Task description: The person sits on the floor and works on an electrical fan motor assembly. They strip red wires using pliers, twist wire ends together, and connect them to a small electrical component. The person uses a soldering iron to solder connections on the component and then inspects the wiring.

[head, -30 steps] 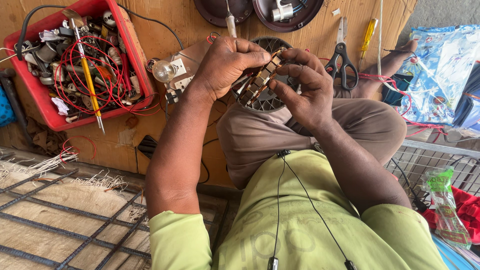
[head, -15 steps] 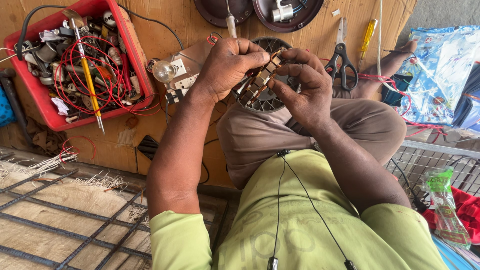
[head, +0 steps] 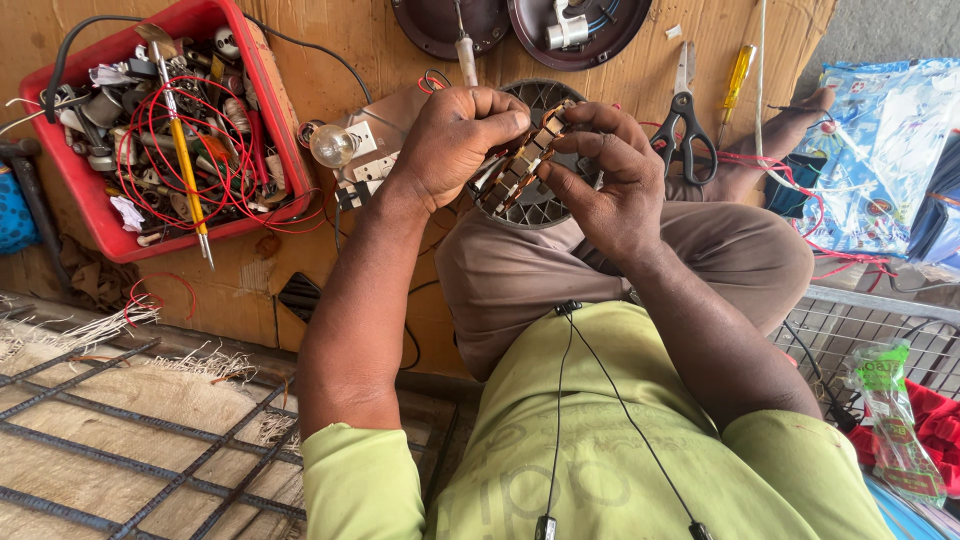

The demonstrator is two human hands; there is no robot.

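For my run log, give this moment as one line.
left hand: grips metal part | right hand: grips same | red bin: left

Stator ring (head: 523,165): dull metal laminations, coppery. Tray (head: 262,88): glossy red plastic. Board (head: 330,40): matt, rough plywood. Scissors (head: 684,112): bright steel blades.

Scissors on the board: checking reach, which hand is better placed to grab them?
Right, probably. The right hand lies beside the scissors; the left hand grips the toothed metal ring farther away, near the bulb.
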